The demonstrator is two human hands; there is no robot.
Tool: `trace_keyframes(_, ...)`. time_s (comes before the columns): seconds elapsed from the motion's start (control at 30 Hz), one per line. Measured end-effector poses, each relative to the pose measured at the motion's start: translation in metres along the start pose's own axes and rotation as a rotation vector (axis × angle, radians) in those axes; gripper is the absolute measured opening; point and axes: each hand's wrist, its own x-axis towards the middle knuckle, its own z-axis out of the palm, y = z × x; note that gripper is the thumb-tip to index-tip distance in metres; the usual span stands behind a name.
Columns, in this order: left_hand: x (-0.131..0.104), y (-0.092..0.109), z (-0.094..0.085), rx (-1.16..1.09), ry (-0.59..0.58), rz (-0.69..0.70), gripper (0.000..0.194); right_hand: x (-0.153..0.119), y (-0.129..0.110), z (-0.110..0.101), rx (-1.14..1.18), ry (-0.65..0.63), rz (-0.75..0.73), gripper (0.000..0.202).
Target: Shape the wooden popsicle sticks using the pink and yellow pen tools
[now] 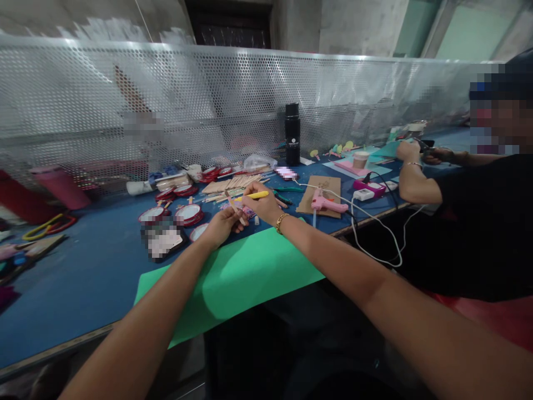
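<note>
My left hand (225,224) is closed on a flat wooden stick (235,208), which points up and to the left. A yellow pen (259,195) is pinched in my right hand (266,204), its tip close to the stick. Below both forearms a green sheet (245,278) lies over the table's front edge. Just behind my hands is a pile of wooden sticks (239,182). Round red-rimmed pieces (189,214) sit to the left of my left hand, near a dark object with a blurred top (164,240).
A pink glue gun (328,203) rests on cardboard (308,201) at the right, with white cables beside it. A black bottle (292,136) stands before the perforated metal screen (250,100). At the far right a person (478,222) works. Pink bottle (62,186) at left.
</note>
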Motion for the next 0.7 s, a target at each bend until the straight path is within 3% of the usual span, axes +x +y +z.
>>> trace_keyframes(0.7, 0.0003, -0.0011, -0.0007, -0.004, 0.002, 0.007, 0.03, -0.0002, 0.0001, -0.0022, -0.072, 0.002, 0.0, 0.012)
